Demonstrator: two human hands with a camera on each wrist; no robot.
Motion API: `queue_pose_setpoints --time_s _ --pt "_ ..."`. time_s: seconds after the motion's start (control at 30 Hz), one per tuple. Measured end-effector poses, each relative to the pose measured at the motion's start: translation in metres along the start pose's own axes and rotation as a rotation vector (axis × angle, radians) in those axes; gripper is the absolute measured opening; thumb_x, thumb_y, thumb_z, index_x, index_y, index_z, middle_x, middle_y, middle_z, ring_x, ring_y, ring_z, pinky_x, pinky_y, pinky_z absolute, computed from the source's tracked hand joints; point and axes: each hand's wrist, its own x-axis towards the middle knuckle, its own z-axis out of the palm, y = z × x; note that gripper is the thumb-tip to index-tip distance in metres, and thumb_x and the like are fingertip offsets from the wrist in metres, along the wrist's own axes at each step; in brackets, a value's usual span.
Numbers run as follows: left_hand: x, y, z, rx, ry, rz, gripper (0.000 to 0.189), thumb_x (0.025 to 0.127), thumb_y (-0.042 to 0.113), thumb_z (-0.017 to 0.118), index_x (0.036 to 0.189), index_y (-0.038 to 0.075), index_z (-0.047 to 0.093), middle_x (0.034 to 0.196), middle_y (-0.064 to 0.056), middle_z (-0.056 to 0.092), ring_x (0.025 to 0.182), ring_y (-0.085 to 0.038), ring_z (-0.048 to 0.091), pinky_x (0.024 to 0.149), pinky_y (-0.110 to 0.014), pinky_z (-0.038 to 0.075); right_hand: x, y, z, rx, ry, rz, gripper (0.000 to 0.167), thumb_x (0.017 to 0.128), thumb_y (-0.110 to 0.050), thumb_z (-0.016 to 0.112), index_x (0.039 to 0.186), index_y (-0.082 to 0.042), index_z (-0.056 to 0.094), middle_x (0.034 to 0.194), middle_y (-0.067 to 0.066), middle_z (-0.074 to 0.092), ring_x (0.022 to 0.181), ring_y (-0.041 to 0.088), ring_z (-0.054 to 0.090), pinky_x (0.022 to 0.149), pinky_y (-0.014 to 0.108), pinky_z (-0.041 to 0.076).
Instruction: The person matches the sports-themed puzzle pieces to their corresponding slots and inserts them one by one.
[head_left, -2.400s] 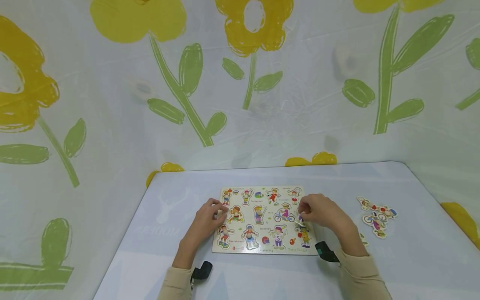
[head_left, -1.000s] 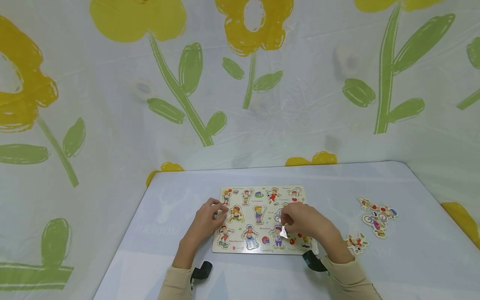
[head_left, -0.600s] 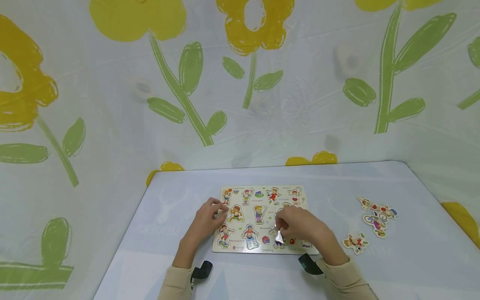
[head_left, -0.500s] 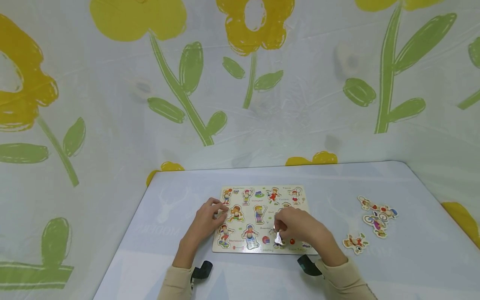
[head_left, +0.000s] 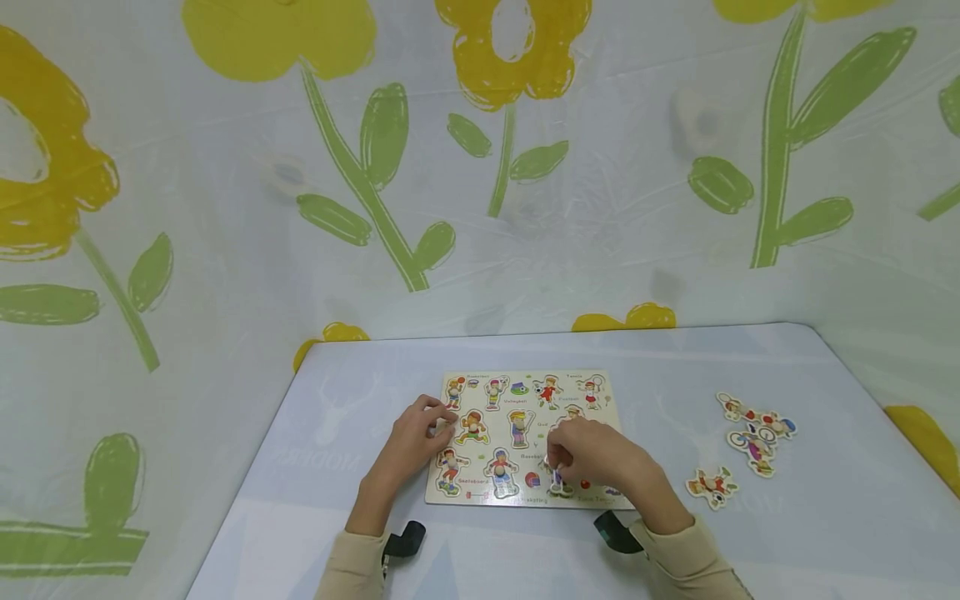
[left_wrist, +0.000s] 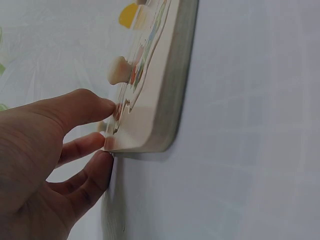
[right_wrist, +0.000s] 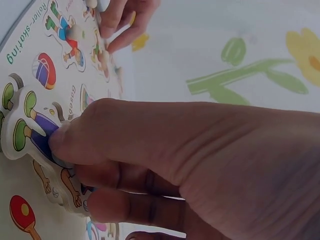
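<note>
A pale wooden knob puzzle board (head_left: 480, 500) lies on the table, covered with sports figures. My left hand (head_left: 412, 433) holds its left edge; in the left wrist view the thumb (left_wrist: 92, 106) touches the top face and other fingertips meet the edge. Over the board's lower right part, my right hand (head_left: 596, 450) pinches a puzzle piece (head_left: 560, 487). Seen from the right wrist, this piece (right_wrist: 37, 125) is a figure with purple trousers and green shoes. It lies askew over its recess, its upper part hidden by the thumb and fingers.
Several loose puzzle pieces lie right of the board: an overlapping group (head_left: 757, 433) with a cyclist, and one single piece (head_left: 712, 487) closer to my right arm. A flower-printed sheet (head_left: 480, 250) hangs behind the table (head_left: 375, 375).
My right hand has moved left and nearer from the board's right edge, carrying the puzzle piece to the lower right. The piece has tipped flatter, showing its printed side. My left hand stays put.
</note>
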Motion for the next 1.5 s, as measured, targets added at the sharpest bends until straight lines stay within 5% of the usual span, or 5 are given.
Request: queue_pose_setpoints --time_s 0.77,1.1,1.5 --pt "-0.003 -0.003 0.001 -0.008 0.001 -0.017 0.016 0.088 0.024 0.072 0.103 0.018 0.074 0.111 0.001 0.059 0.084 -0.009 0.051 0.072 -0.024 0.046 0.005 -0.003 0.014 0.013 -0.018 0.023 0.019 0.078 -0.007 0.078 0.072 -0.018 0.063 0.066 -0.008 0.054 0.065 0.010 0.050 0.061 0.025 0.041" --pt "0.001 -0.002 0.000 -0.013 0.000 0.006 0.014 0.088 0.023 0.072 0.101 0.018 0.074 0.111 0.000 0.059 0.086 -0.012 0.052 0.074 -0.027 0.047 0.003 -0.006 0.013 0.122 -0.029 0.147 0.012 0.079 -0.004 0.075 0.076 -0.013 0.069 0.070 -0.002 0.057 0.070 0.015 0.052 0.065 0.029 0.045" --pt "0.001 0.000 0.001 0.003 -0.015 -0.012 0.015 0.088 0.023 0.072 0.102 0.018 0.074 0.110 0.000 0.059 0.084 -0.010 0.051 0.072 -0.025 0.045 -0.001 0.010 0.026 0.126 0.013 0.049 0.010 0.084 -0.008 0.073 0.081 -0.017 0.068 0.070 -0.007 0.056 0.069 0.010 0.050 0.062 0.025 0.041"
